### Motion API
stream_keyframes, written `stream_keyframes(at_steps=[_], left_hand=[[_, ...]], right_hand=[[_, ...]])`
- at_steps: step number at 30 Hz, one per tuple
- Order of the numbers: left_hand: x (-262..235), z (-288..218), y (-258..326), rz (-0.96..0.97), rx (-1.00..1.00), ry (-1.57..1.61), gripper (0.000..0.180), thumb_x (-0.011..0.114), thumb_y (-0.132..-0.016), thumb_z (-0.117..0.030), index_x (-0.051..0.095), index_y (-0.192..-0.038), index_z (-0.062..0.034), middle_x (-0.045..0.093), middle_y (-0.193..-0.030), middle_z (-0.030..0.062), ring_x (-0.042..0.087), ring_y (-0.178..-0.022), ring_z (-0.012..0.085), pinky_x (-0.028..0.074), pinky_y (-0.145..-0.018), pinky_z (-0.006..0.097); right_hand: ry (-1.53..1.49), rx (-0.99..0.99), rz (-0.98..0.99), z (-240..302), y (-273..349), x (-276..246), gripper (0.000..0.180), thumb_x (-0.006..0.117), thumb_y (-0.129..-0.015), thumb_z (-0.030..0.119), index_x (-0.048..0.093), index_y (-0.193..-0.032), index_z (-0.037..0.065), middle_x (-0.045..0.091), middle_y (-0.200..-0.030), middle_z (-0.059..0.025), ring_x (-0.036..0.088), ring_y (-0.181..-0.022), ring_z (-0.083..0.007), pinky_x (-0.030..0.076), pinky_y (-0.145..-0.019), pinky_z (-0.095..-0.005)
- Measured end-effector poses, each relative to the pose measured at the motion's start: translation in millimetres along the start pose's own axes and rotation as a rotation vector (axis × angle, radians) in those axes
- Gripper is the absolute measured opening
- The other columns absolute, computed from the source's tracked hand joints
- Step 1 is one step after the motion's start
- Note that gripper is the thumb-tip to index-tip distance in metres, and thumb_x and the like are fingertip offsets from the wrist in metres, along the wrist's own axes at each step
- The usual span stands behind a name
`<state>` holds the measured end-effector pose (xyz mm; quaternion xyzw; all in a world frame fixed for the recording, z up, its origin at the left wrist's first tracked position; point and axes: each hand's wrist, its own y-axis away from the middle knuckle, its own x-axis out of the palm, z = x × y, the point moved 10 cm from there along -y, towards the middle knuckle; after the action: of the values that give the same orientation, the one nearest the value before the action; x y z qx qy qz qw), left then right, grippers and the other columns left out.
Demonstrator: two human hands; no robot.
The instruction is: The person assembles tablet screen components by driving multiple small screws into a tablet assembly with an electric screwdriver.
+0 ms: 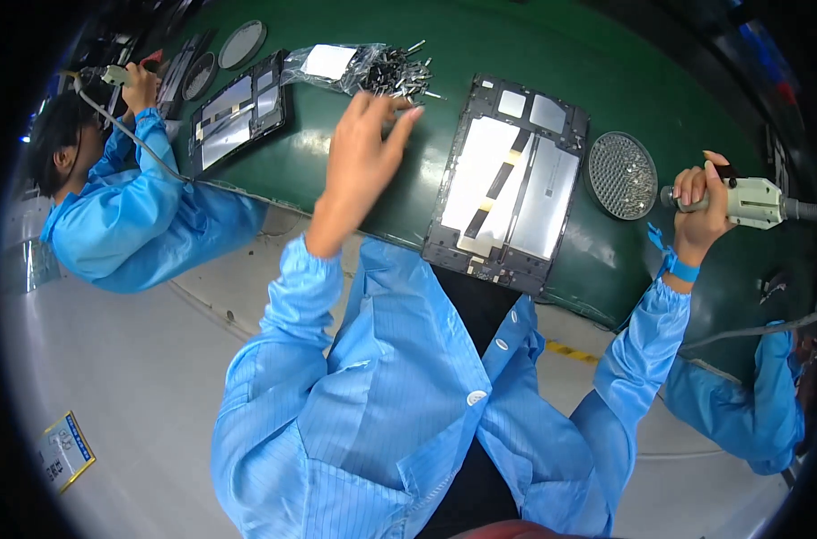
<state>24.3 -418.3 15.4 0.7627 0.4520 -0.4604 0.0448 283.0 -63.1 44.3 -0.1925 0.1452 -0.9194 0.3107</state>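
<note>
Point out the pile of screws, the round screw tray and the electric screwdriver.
pile of screws (397, 74), head view, on the middle of the heap beside the plastic bag.
round screw tray (622, 175), head view, on its dimpled centre.
electric screwdriver (751, 201), head view, on its pale body beyond the right hand.

Clear plastic bag (332, 65) (white label) on table; yellow-blue floor sign (65, 450).

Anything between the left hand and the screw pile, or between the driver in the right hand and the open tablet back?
Nothing visible. The left hand is already at the screw pile, fingertips at its near edge. Between the electric screwdriver in the right hand and the tablet back lies only the round screw tray, flat on the green mat.
</note>
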Motion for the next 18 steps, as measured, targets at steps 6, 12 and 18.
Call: stream_keyframes(at_steps=[6,12,18], left_hand=[[27.0,26.3,-29.7,0.072,0.199,0.049,0.019,0.079,-0.087,-0.013,0.073,-0.101,-0.0030,0.062,-0.091,0.0133,0.064,-0.087,0.0321,0.052,-0.077,0.043],[-8.8,5.1,-34.7,-0.135,0.264,0.045,0.012,0.065,-0.099,-0.006,0.068,-0.109,-0.0012,0.066,-0.085,0.0124,0.066,-0.076,0.0230,0.052,-0.066,0.037],[30.7,-1.7,-55.6,0.278,-0.151,0.938,0.028,0.059,-0.107,-0.018,0.060,-0.122,0.0056,0.075,-0.107,0.0215,0.077,-0.090,0.0223,0.063,-0.079,0.029]], right_hand=[[0.003,-0.007,0.052,2.7,3.4,11.6,0.017,0.057,-0.095,0.003,0.064,-0.106,-0.008,0.043,-0.059,-0.0022,0.044,-0.047,-0.0131,0.041,-0.050,-0.0322],[0.008,-0.010,0.027,6.1,3.4,3.7,0.018,0.058,-0.095,0.002,0.063,-0.108,-0.009,0.045,-0.060,-0.0028,0.045,-0.048,-0.0130,0.042,-0.050,-0.0325],[-0.064,-0.016,0.042,-1.1,-1.0,2.3,0.019,0.059,-0.094,0.002,0.065,-0.109,-0.008,0.046,-0.060,-0.0031,0.046,-0.048,-0.0138,0.044,-0.050,-0.0333]])
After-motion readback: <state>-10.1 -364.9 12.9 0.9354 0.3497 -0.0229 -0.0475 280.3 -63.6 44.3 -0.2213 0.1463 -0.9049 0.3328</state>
